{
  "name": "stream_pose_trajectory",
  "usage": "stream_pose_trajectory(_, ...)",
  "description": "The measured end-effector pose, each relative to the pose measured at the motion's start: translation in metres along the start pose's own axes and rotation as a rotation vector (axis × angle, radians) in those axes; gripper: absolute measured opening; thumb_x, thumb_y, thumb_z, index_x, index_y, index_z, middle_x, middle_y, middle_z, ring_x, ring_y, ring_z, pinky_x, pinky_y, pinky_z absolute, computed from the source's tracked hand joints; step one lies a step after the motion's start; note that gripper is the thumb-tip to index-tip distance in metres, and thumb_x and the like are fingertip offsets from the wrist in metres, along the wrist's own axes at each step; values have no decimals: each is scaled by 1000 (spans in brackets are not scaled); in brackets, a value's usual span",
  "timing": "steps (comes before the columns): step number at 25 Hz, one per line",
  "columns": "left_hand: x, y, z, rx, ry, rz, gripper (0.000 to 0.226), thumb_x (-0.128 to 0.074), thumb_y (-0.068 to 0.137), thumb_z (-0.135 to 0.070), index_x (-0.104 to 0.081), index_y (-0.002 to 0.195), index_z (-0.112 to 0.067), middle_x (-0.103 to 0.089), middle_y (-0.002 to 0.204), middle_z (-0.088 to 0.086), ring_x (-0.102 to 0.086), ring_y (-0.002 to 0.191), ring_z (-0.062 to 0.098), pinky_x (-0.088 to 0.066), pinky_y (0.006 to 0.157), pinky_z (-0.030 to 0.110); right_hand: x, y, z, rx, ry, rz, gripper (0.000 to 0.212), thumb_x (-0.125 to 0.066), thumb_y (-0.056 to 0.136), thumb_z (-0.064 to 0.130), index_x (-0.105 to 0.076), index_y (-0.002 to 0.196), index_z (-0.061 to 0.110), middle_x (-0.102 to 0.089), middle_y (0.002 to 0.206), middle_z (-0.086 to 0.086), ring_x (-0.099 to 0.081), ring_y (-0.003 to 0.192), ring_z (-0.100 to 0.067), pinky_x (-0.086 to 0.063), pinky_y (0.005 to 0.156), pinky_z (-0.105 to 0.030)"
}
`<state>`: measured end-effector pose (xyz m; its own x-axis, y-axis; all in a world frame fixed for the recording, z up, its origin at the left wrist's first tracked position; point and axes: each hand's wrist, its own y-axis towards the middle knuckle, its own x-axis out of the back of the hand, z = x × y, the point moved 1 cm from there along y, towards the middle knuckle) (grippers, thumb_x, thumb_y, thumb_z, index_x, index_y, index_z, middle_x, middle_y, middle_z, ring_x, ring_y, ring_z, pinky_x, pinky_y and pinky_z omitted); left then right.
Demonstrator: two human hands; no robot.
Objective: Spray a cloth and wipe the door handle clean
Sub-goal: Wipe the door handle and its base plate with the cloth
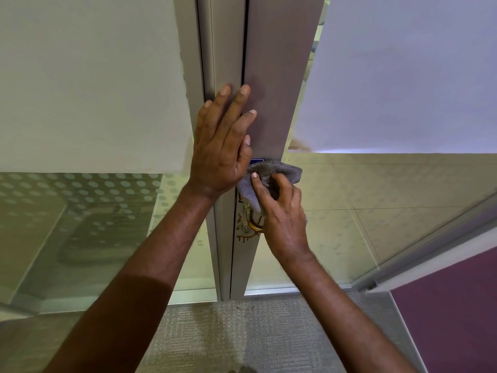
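2 hands: left hand [220, 146] flat-fingered on the door [271, 76], right hand [282, 219] gripping a cloth [279, 172] hiding most of the handle [254, 224].

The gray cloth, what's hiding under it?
Under the gray cloth a gold door handle peeks out below, with brown stains around it. The right hand and cloth cover the rest.

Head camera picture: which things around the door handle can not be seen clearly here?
- Gold-coloured metal door handle: head view, mostly covered by the grey woven cloth and the right hand.
- Small blue label on the door: the left hand and the cloth hide most of it, so it is unreadable.
- Spray bottle: none in view.
- Dark object at the bottom edge: cut off.
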<state>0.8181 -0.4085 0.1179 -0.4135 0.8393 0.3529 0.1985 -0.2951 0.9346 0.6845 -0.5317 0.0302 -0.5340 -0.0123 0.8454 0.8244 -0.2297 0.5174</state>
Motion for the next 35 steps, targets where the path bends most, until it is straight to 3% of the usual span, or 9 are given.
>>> stream_pose_trajectory(4, -4, 0, 1, -9, 41, -15, 39, -56, 103, -10, -55, 142, -12, -48, 162, 18, -29, 156, 37, -17, 132, 48, -11, -8, 2, 80, -121, 131, 89, -85, 80, 13, -44, 156, 32, -50, 138, -12, -59, 100, -28, -59, 67, -39)
stream_pose_trajectory(10, -10, 1, 3, -39, 179, -47, 44, -56, 104, -16, -51, 147, -15, -42, 165, 11, -23, 159, 29, -9, 135, 40, 5, -3, 0, 110, -49, 337, 63, -69, 99, 27, -43, 156, 36, -45, 137, -8, -57, 115, -28, -59, 85, -41)
stream_pose_trajectory(13, -11, -1, 3, -37, 195, -48, 47, -55, 103, -15, -50, 149, -16, -42, 165, 11, -22, 159, 29, -7, 135, 40, 32, -1, -5, 40, 43, 43, 61, -80, 89, 20, -59, 144, 35, -52, 127, -6, -59, 105, -23, -52, 73, -28)
stream_pose_trajectory(16, -10, -1, 2, -27, 173, -39, 44, -49, 105, -14, -50, 149, -15, -45, 164, 13, -23, 159, 30, -8, 135, 41, 43, 8, 1, -59, 22, -205, 70, -57, 88, 7, -50, 153, 32, -50, 133, -9, -51, 98, -23, -46, 66, -33)
stream_pose_trajectory(19, -9, -2, 1, -20, 150, -30, 40, -43, 108, -14, -51, 147, -14, -46, 163, 15, -23, 158, 31, -7, 135, 41, 31, 20, 12, -46, -123, -62, 90, -59, 83, 5, -30, 164, 33, -50, 145, -14, -51, 93, -29, -42, 66, -39)
stream_pose_trajectory(26, -12, -2, 4, -37, 179, -48, 40, -44, 108, -16, -51, 147, -15, -40, 166, 11, -12, 167, 23, -8, 134, 42, -15, -6, 12, 130, -250, 200, 97, -79, 80, 19, -30, 162, 31, -48, 136, -13, -53, 104, -33, -50, 75, -44)
stream_pose_trajectory(28, -13, -2, 6, -38, 193, -50, 40, -46, 107, -17, -50, 147, -16, -37, 167, 9, -5, 167, 18, -8, 135, 42, -16, -8, 12, 167, -267, 330, 89, -77, 87, 25, -29, 161, 34, -43, 139, -11, -50, 116, -33, -49, 86, -45)
stream_pose_trajectory(32, -13, -2, 5, -36, 196, -50, 41, -50, 105, -16, -51, 146, -16, -38, 166, 10, -11, 167, 22, -7, 135, 41, 5, 12, 9, 194, -137, 407, 56, -66, 98, 36, -49, 150, 45, -45, 137, -3, -47, 123, -29, -50, 93, -43)
stream_pose_trajectory(35, -13, -2, 4, -44, 206, -70, 41, -52, 104, -16, -52, 145, -15, -41, 164, 11, -22, 160, 29, -7, 135, 41, 36, 2, -4, 107, 13, 243, 45, -60, 97, 33, -60, 141, 46, -53, 130, -2, -52, 113, -26, -55, 84, -43)
